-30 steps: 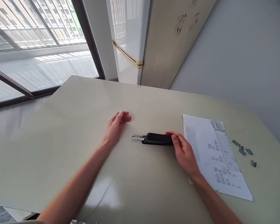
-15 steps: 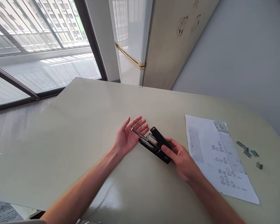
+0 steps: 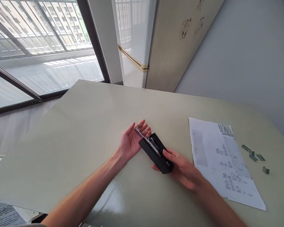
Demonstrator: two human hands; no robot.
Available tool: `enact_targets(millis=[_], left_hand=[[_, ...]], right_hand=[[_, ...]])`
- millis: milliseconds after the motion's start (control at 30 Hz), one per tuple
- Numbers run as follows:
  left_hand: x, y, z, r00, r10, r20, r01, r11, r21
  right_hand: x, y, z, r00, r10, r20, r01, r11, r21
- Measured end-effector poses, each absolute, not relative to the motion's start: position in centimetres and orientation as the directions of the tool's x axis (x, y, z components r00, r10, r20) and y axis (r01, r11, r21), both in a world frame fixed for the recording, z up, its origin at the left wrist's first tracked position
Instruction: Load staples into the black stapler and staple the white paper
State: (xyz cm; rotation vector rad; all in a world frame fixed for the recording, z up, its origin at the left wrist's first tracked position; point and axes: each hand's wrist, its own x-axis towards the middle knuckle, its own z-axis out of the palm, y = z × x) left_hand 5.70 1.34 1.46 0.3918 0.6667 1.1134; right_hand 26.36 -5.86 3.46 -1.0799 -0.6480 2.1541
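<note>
A black stapler (image 3: 157, 157) is held over the table by my right hand (image 3: 181, 165), whose thumb lies on its top side and whose fingers wrap beneath. The stapler is opened up, with its metal magazine sticking out at the upper left. My left hand (image 3: 131, 142) is palm up at that end, fingers spread and slightly curled, next to the magazine tip. Whether the tip touches the palm I cannot tell. Nothing shows in the left palm.
A printed paper sheet (image 3: 213, 151) lies on the pale table (image 3: 85, 119) at the right. Beyond it are several small grey-green pieces (image 3: 252, 155). A white fridge (image 3: 134, 37) and a barred window stand behind the table.
My right hand has rolled the stapler so that more of its black side shows. The fingers of my left hand have curled in a little around the magazine end.
</note>
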Motion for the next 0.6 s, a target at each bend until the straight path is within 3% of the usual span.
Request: enact_targets(millis=[100,167,267,400,500,600], left_hand=[[5.5,1.6,1.4,0.313,0.893,-0.324,-0.791,0.434,0.431],[5.3,1.9,1.3,0.296,0.893,-0.340,-0.816,0.421,0.395],[5.1,2.0,1.2,0.203,0.930,-0.307,-0.735,0.351,0.579],[5.4,1.0,1.4,0.056,0.992,-0.113,-0.302,0.124,0.945],[5.7,0.1,1.3,0.091,0.996,-0.004,-0.028,0.007,1.000],[5.8,-0.2,1.1,0.185,0.981,0.054,0.110,-0.075,0.991]], right_hand=[[26.5,-5.9,3.6,-0.437,0.752,-0.493,-0.304,-0.640,-0.706],[26.8,-5.8,3.6,-0.365,0.798,-0.479,-0.294,-0.587,-0.754],[27.4,-5.6,3.5,-0.173,0.895,-0.412,-0.235,-0.443,-0.865],[27.8,-5.3,2.9,0.082,0.976,-0.204,0.020,-0.206,-0.978],[27.8,-5.4,2.4,0.149,0.981,-0.128,0.166,-0.152,-0.974],[27.6,-5.4,2.1,0.157,0.983,-0.099,0.210,-0.131,-0.969]])
